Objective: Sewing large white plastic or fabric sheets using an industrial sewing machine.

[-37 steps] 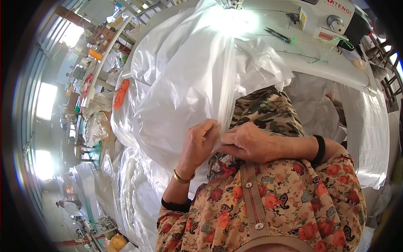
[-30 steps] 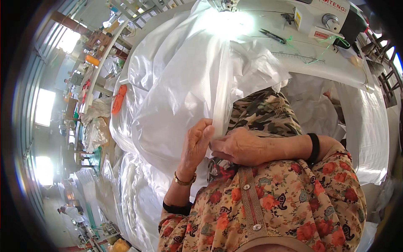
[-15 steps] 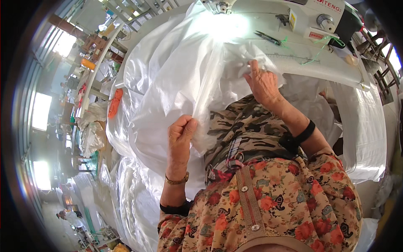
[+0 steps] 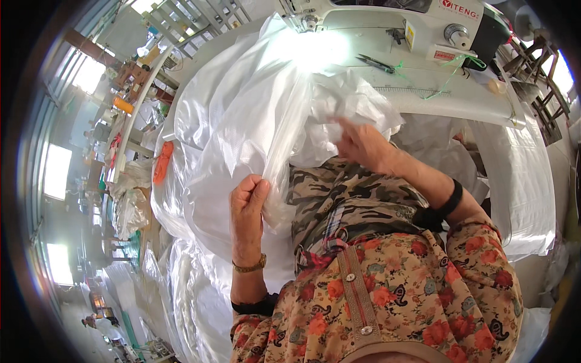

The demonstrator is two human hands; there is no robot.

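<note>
A large sheet of shiny white woven plastic fabric [image 4: 224, 133] spreads over the table and hangs down toward my lap. My left hand [image 4: 248, 202] is closed on its folded edge, thumb on top, near my left thigh. From there the fold runs up to the sewing machine [image 4: 308, 23], whose bright lamp washes out the needle area. My right hand [image 4: 366, 145] is over the near edge of the fabric, above my lap. It is smeared by motion, so its fingers do not show clearly, and I see nothing held in it.
On the machine table lie thread snips [image 4: 375, 63] and green thread [image 4: 445, 88], with a ruler scale [image 4: 417, 91] along its front. An orange bundle [image 4: 163, 162] rests at the left edge. More white plastic sheeting [image 4: 523, 181] hangs at the right.
My right hand has come down and left, off the fabric's upper part toward my lap. My left hand keeps its grip on the fold. The view has shifted slightly.
</note>
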